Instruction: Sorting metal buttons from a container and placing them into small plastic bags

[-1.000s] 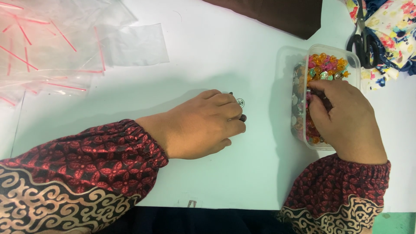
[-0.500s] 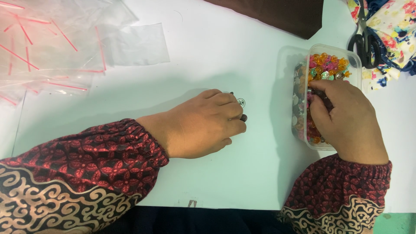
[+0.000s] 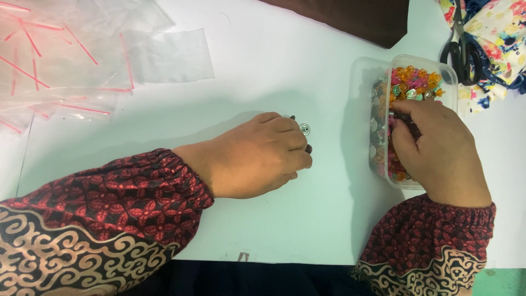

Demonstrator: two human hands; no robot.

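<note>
Resting knuckles-up on the white table (image 3: 263,66), the left hand (image 3: 257,156) is curled loosely, its fingertips touching a small silver snap button (image 3: 304,129); whether anything lies inside the curl cannot be told. The right hand (image 3: 438,153) sits in a clear plastic box (image 3: 383,66), fingers pinched narrow among the coloured beads (image 3: 416,79). Farther off lie clear bags with red strips (image 3: 71,60) at far left, scissors (image 3: 463,46) on floral cloth (image 3: 501,33) at far right, and dark brown fabric (image 3: 356,16).

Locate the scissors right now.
In the head view, the scissors lie at the top right of the white table, partly on floral fabric, just beyond the clear bead box.
</note>
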